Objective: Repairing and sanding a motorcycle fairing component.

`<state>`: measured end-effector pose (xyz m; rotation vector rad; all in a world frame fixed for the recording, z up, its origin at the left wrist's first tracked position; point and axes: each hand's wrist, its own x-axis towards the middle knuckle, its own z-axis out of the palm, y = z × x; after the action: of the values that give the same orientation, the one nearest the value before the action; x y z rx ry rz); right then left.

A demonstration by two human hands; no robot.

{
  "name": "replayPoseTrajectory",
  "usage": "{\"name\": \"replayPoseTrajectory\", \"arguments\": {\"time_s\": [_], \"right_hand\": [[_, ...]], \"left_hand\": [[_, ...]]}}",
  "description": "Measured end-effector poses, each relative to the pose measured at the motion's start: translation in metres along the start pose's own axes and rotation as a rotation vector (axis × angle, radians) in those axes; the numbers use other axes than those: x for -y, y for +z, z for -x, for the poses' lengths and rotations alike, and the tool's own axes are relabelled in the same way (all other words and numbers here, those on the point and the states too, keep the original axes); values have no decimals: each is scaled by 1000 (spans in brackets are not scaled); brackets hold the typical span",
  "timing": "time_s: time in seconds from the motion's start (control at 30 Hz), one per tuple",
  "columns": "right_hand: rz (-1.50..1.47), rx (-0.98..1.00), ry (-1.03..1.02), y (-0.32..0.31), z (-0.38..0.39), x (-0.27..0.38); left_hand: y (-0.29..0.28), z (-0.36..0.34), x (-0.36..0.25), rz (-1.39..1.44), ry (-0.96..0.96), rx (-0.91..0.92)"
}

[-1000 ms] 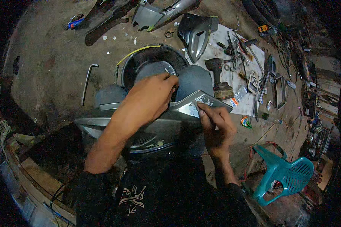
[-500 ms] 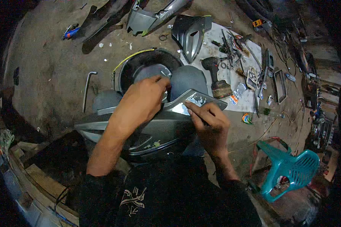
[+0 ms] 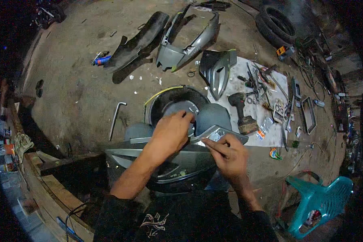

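A grey-black motorbike body panel (image 3: 133, 158) lies across my lap, its raised right end carrying a patchy, pale, shiny film (image 3: 216, 134). My right hand (image 3: 231, 158) is at that end, thumb and forefinger closed together at the film's left edge; whatever they pinch is too small to make out. Over the panel's far edge, my left hand (image 3: 174, 128) has its fingers curled and closed, fingertips in front of a black tub (image 3: 151, 115) with a yellow strip on its rim. What the left fingers hold, if anything, is hidden. Small pale flakes (image 3: 177, 174) stick to the panel's near side.
A cordless drill (image 3: 243, 115) and hand tools lie on a white sheet (image 3: 240, 66) at right. Beyond the tub are more body panels (image 3: 173, 56). An L-shaped wrench (image 3: 116, 119) lies left, a teal plastic chair (image 3: 310, 201) near right, a wooden frame (image 3: 64, 191) near left.
The view has tilted up, so everything sits lower and further right. My right fingertips have slid left along the film and closed together. My left hand stays nearly in place over the panel.
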<state>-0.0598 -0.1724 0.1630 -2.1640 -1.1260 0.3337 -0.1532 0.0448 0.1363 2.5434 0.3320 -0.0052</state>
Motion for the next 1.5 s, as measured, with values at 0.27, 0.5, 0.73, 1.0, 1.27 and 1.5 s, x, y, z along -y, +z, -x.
{"name": "replayPoseTrajectory", "arguments": {"time_s": [0.27, 0.5, 0.73, 1.0, 1.27, 1.5], "right_hand": [[-113, -122, 95, -3, 2, 8], [-120, -67, 129, -6, -3, 8], [6, -3, 49, 0, -5, 5], [-89, -90, 108, -7, -12, 14], [-77, -46, 46, -6, -12, 14], [-58, 32, 100, -10, -15, 14]], "left_hand": [[-5, -1, 0, 11, 4, 49], [-9, -2, 0, 36, -26, 36], [-7, -3, 3, 37, -9, 37], [-5, 2, 5, 12, 22, 18], [-8, -1, 2, 35, -37, 45], [-8, -3, 4, 24, -20, 52]]}}
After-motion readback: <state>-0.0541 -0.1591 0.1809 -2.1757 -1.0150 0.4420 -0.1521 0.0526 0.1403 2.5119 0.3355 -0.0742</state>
